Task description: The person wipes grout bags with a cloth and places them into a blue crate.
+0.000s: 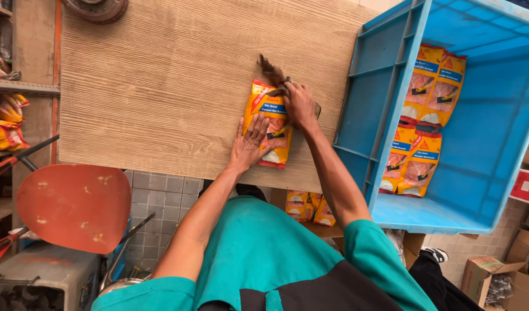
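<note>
While the left hand (250, 141) lies flat, fingers spread, on the lower half of a yellow packet (269, 124), the right hand (299, 103) is closed around a brown brush (274, 74) at the packet's top edge. Brush bristles poke out past the packet's far end; the handle is hidden in the fist. The packet lies on the wooden table (161, 86), near its front edge, lengthwise away from the person. Right of the packet, just past the table's side, stands a blue crate (483, 144) tipped open toward the camera, with four like packets (423, 115) in two pairs against its floor. Below the packet, under the table edge, more yellow packets (308, 207) show. Well left of the packet, a red chair seat (74, 204).
</note>
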